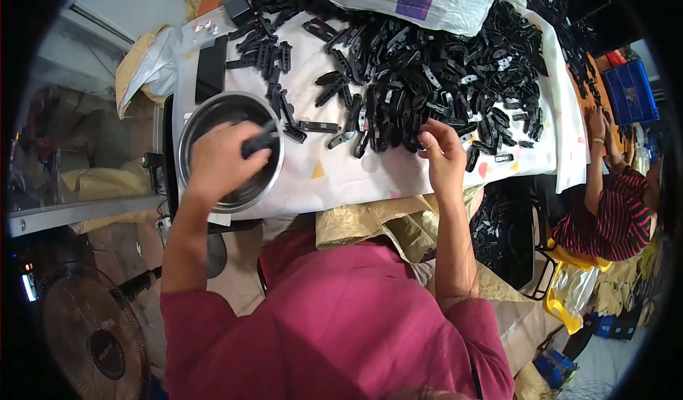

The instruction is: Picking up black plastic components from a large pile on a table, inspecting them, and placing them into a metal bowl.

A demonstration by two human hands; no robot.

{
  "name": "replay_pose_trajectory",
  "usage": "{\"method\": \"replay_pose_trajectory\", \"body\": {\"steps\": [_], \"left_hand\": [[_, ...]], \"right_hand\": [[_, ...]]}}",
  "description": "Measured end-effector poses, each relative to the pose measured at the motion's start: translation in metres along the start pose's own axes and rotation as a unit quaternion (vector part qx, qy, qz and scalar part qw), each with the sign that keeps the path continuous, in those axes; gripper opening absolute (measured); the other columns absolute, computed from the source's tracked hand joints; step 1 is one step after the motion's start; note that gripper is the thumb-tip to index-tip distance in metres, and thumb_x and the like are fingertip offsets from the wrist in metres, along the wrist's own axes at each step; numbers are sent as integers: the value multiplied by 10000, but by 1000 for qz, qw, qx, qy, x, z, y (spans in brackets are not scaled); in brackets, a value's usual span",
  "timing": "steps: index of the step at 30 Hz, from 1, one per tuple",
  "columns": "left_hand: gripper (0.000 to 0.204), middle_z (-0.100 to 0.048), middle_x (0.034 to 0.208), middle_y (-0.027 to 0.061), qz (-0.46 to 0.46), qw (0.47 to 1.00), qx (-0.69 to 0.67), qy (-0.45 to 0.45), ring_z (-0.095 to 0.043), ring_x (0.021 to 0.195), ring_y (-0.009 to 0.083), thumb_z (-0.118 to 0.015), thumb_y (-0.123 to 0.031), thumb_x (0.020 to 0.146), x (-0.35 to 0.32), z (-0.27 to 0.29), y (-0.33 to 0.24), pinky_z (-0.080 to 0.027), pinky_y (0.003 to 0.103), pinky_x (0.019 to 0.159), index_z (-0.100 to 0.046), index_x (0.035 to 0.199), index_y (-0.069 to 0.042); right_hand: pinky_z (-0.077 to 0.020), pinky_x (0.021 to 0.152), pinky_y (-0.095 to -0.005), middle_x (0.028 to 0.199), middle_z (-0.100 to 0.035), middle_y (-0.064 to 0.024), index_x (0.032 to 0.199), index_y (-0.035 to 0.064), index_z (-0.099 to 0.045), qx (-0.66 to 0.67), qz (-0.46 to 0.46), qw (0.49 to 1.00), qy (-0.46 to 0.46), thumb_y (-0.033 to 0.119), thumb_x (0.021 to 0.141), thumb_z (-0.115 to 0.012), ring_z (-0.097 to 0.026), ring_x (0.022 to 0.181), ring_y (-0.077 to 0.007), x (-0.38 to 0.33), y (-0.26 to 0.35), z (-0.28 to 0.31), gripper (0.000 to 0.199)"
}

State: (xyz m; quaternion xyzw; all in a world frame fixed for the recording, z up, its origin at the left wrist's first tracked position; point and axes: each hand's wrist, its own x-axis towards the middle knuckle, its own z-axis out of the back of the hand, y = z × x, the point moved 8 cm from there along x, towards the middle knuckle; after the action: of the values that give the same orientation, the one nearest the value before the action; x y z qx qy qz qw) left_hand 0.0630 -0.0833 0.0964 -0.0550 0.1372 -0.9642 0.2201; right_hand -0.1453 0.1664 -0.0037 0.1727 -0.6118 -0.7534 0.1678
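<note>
— Black plastic part (257, 144), that's what the left hand (222, 161) has: fingers clenched around it, over the round metal bowl (191, 131) at the left end of the table.

— Is the part inside the bowl or above it?

— It sits over the bowl's right half, near the rim; whether it touches the bottom, I cannot tell. The hand covers much of the bowl.

— And the right hand (442, 159)?

— It rests at the near edge of the big heap of black plastic parts (427, 80), fingers curled, fingertips pinched together among the pieces at the heap's edge. Whether it actually grips one, I cannot tell.

— What lies under everything?

— A white cloth (341, 176) with small coloured shapes covers the table. A few loose pieces (318, 126) lie between the bowl and the heap. A white sack (455, 1) with a purple patch sits at the far side, on top of the heap.

— Anyone else nearby?

— Yes, at the right a person in a striped shirt (612, 218) reaches toward the table's end. A fan (89, 339) stands on the floor at the lower left.
</note>
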Motion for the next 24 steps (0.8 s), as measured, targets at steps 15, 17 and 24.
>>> {"method": "replay_pose_trajectory", "body": {"steps": [15, 17, 24], "left_hand": [[135, -600, 766, 70, -175, 973, 135, 64, -570, 804, 274, -656, -149, 654, 70, -87, -58, -444, 381, 702, -613, 751, -65], [161, -600, 695, 64, -106, 988, 52, 100, -599, 750, 245, -653, -116, 682, 78, -87, -53, -468, 375, 666, -565, 784, -28], [327, -609, 818, 54, 142, 731, -631, 217, -602, 663, 127, -677, -124, 774, 77, -92, -50, -488, 245, 539, -510, 1030, -9]], "right_hand": [[-479, 668, -339, 921, -527, -95, 996, 110, -606, -520, 219, 821, 88, 75, 705, -573, -560, 835, -262, -16, 38, -70, 295], [-481, 688, -335, 963, -517, -91, 990, 111, -606, -517, 234, 816, 110, 64, 708, -564, -551, 867, -259, -17, 35, -67, 289], [-498, 550, -228, 806, -620, -91, 893, 7, -565, 92, -15, 985, 149, -6, 763, -653, -607, 759, -139, -14, 23, -37, 157]]}}
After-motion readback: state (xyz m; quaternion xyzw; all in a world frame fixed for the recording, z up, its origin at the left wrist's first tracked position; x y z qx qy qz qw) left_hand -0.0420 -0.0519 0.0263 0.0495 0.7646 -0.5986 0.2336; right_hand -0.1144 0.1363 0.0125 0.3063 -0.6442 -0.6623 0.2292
